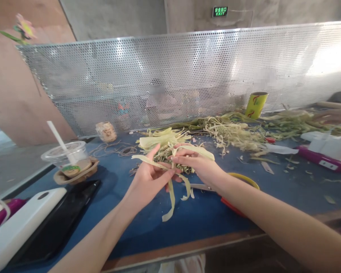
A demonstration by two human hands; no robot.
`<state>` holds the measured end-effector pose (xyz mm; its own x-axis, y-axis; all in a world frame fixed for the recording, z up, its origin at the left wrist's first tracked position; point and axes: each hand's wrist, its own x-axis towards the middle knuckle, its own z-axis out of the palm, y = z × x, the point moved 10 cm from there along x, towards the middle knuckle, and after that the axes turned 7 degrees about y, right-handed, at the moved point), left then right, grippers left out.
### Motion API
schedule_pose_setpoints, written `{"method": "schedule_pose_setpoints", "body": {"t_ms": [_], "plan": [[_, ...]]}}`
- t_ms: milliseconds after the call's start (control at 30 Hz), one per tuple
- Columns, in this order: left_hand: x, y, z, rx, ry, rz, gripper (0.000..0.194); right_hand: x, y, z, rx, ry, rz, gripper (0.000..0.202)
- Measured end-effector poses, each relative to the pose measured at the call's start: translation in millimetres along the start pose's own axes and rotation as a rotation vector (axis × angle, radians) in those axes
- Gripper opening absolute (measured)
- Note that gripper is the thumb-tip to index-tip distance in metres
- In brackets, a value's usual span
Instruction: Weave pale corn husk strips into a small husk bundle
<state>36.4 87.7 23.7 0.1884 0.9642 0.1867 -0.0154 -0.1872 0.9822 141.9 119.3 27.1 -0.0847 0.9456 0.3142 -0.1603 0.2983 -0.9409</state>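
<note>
Pale green husk strips [172, 201] cross between my two hands, their loose ends hanging over the blue table. My left hand [150, 175] is closed, thumb and fingers pinching the strips where they meet. From the other side my right hand [194, 161] pinches the same strips, one of them running back over its knuckles. Just behind the hands lies a pile of wider pale husks [165, 141], partly hidden by my fingers. Under my right forearm rest scissors [200, 187] with yellow and red handles, partly covered.
A lidded plastic cup [64, 151] with a straw stands in a cardboard holder at left, near a black phone [53, 223] and a white device [31, 220]. Shredded husks [235, 134], a yellow-green tube [256, 105] and a purple power strip [324, 161] lie right. A perforated metal screen [182, 72] closes the back.
</note>
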Motion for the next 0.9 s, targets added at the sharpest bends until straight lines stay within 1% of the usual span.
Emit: {"method": "schedule_pose_setpoints", "body": {"t_ms": [33, 100, 200, 300, 367, 467, 567, 633, 733, 800, 900], "plan": [[0, -1, 0.9, -0.019, -0.011, -0.014, 0.091, 1, 0, -1, -0.001, 0.007, 0.009, 0.017], [-1, 1, -1.9, -0.054, 0.007, -0.019, 0.092, 1, -4, 2, -0.038, -0.023, 0.008, 0.02], [-1, 4, -10.6, -0.082, 0.068, -0.027, 0.099, -1, -12, 13, -0.187, -0.154, -0.044, 0.023], [-1, 6, -19.3, -0.076, 0.127, -0.042, 0.103, -8, -10, 25, -0.275, -0.308, -0.03, 0.026], [0, 6, -22.4, -0.052, 0.143, -0.044, 0.101, -11, -7, 28, -0.311, -0.368, -0.007, 0.022], [1, 7, -20.9, -0.021, 0.12, -0.021, 0.096, -11, -6, 27, -0.38, -0.384, -0.002, 0.015], [1, 10, -21.5, -0.004, 0.137, 0.026, 0.094, -9, -9, 25, -0.467, -0.395, -0.027, 0.018], [0, 10, -22.0, 0.013, 0.153, 0.02, 0.096, -8, -11, 23, -0.507, -0.399, -0.043, 0.02], [-1, 12, -22.6, 0.019, 0.162, 0.002, 0.096, -8, -16, 22, -0.523, -0.405, -0.072, 0.019], [-3, 16, -24.5, 0.022, 0.174, 0.008, 0.093, -7, -19, 20, -0.51, -0.406, -0.082, 0.02], [-4, 20, -31.5, 0.029, 0.224, 0.021, 0.092, -5, -24, 16, -0.494, -0.388, -0.078, 0.02]]}}
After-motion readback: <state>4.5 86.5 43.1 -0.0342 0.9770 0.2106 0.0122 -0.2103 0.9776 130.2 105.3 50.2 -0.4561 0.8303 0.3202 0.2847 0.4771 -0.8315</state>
